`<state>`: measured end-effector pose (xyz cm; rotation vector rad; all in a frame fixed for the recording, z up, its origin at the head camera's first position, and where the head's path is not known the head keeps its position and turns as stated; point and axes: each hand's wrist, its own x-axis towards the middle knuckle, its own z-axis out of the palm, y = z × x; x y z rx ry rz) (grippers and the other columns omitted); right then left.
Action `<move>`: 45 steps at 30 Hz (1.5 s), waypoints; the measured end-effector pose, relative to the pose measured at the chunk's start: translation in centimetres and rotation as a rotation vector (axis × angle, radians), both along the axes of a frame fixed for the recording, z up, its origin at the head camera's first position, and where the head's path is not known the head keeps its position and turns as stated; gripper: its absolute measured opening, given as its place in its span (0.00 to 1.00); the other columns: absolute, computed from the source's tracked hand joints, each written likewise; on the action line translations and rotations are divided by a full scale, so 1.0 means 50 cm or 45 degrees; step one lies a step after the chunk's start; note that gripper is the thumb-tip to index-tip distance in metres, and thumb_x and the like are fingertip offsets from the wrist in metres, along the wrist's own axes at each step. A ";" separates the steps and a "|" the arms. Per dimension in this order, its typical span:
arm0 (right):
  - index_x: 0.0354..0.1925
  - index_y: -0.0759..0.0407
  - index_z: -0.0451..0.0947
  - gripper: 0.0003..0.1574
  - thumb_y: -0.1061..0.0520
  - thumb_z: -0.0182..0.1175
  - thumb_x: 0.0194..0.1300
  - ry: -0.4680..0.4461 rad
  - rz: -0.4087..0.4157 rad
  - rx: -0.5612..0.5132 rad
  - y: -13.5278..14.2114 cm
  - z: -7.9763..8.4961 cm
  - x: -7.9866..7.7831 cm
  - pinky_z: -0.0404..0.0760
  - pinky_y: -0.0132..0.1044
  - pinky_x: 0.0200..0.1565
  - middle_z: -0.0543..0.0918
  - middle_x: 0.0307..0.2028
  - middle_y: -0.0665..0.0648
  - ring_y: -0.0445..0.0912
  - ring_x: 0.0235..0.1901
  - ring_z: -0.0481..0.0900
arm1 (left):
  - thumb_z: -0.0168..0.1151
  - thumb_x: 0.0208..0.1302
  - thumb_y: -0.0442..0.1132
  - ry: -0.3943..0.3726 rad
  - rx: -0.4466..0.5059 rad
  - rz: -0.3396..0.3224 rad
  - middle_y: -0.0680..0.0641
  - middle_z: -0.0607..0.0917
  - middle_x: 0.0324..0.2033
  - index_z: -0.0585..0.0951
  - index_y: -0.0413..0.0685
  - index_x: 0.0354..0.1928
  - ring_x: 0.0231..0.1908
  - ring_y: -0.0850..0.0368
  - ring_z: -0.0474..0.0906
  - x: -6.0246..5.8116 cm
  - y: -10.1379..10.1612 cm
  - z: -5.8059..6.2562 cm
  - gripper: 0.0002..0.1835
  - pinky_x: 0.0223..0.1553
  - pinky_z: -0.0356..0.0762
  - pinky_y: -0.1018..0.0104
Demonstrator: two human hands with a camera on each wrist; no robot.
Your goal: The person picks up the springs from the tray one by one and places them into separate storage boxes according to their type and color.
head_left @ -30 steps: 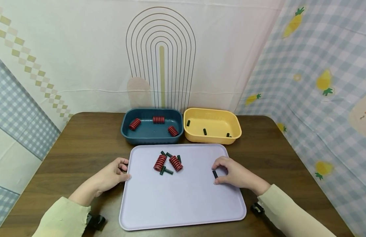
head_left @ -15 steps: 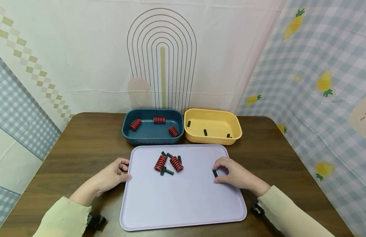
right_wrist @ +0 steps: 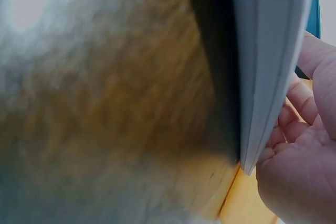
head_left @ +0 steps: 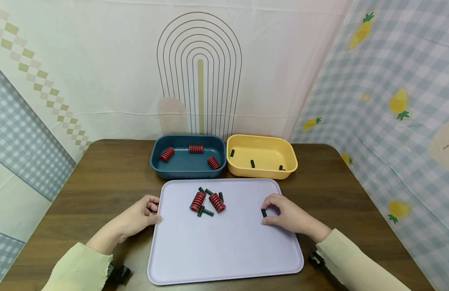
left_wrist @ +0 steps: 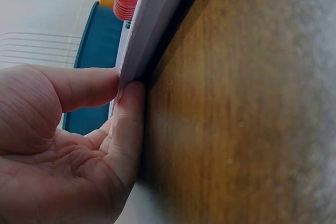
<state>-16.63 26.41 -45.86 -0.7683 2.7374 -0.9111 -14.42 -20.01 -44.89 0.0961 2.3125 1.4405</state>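
Observation:
My left hand (head_left: pixel 139 216) grips the left edge of the pale lilac tray (head_left: pixel 224 250). In the left wrist view, its thumb (left_wrist: pixel 89 85) lies against the rim and a finger (left_wrist: pixel 128 124) against the underside. At the tray's right side, my right hand (head_left: pixel 288 216) pinches a small dark spring (head_left: pixel 264 213) between thumb and fingers. Near the tray's upper left lie two large red springs, one left (head_left: pixel 198 201) and one right (head_left: pixel 217 203). Several small dark green springs (head_left: pixel 208 212) lie around them. In the right wrist view, the tray rim hides the pinched spring's middle.
Behind the tray, a dark blue bin (head_left: pixel 188 173) holds red springs (head_left: pixel 196 149). Touching its right side, a yellow bin (head_left: pixel 262 171) holds small dark springs (head_left: pixel 252 163). All stand on a brown wooden table (head_left: pixel 112 173) backed by a patterned cloth (head_left: pixel 119 72).
The head view has shifted very slightly. Both hands keep their holds, and the springs lie as before.

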 end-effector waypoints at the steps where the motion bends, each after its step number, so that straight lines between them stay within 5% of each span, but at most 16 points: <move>1: 0.40 0.48 0.76 0.19 0.46 0.73 0.53 0.001 -0.007 0.002 -0.001 0.001 0.001 0.72 0.40 0.49 0.76 0.41 0.45 0.41 0.42 0.73 | 0.65 0.62 0.33 0.000 0.000 -0.002 0.39 0.70 0.45 0.63 0.34 0.60 0.39 0.50 0.68 0.000 0.000 0.000 0.29 0.36 0.72 0.64; 13: 0.44 0.52 0.76 0.19 0.50 0.71 0.57 -0.134 -0.212 -0.038 -0.008 0.034 -0.012 0.75 0.37 0.40 0.78 0.35 0.49 0.43 0.37 0.75 | 0.64 0.62 0.32 -0.032 0.007 0.014 0.39 0.69 0.45 0.62 0.35 0.61 0.38 0.49 0.70 0.000 0.004 0.006 0.29 0.37 0.72 0.63; 28: 0.47 0.62 0.74 0.22 0.51 0.68 0.61 0.138 -0.454 -0.259 -0.003 0.089 -0.092 0.77 0.33 0.38 0.79 0.38 0.57 0.47 0.37 0.77 | 0.65 0.62 0.33 -0.028 0.000 0.022 0.39 0.69 0.45 0.63 0.35 0.61 0.38 0.49 0.70 -0.002 0.001 0.000 0.29 0.37 0.72 0.62; 36: 0.51 0.65 0.72 0.24 0.51 0.65 0.64 0.121 -0.629 -0.310 -0.013 0.099 -0.138 0.75 0.38 0.42 0.77 0.42 0.60 0.50 0.40 0.75 | 0.65 0.62 0.33 -0.031 0.003 0.023 0.39 0.69 0.45 0.63 0.35 0.61 0.39 0.49 0.70 -0.002 0.000 -0.001 0.29 0.37 0.72 0.62; 45: 0.52 0.66 0.72 0.25 0.51 0.64 0.65 0.087 -0.674 -0.282 -0.024 0.092 -0.165 0.75 0.44 0.44 0.76 0.43 0.61 0.52 0.42 0.74 | 0.65 0.62 0.33 -0.022 0.001 0.020 0.40 0.69 0.45 0.63 0.36 0.60 0.40 0.49 0.69 -0.002 0.001 0.001 0.28 0.37 0.72 0.62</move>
